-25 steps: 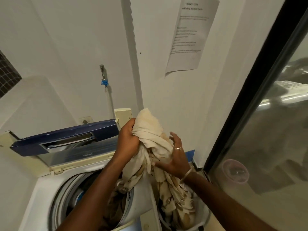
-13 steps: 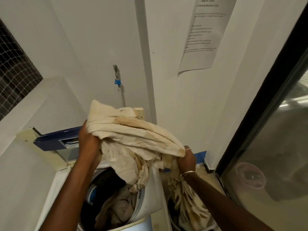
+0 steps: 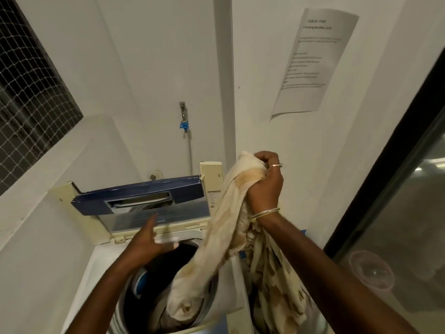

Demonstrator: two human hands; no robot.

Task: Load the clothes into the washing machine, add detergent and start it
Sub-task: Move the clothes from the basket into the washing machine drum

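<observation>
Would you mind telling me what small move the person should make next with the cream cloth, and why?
Probably lower the right hand toward the drum to feed in more of the cream cloth. Its grip holds the top bunched high; one end already hangs into the drum, the rest trails outside to the right. The open left hand could guide it.

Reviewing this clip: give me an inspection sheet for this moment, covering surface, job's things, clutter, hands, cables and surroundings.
Surface: washer top, white, lid raised at the back.
Job's things: cream stained cloth hangs from the right hand, one end in the drum, the other trailing down right of the washer; dark clothes in the drum; no detergent seen.
Clutter: nothing seen.
Hands: right hand closed on the cloth; left hand open over the drum, holding nothing.
Cables: hose down from the wall tap.
Surroundings: notice on the wall, netted window left, glass door right.
</observation>
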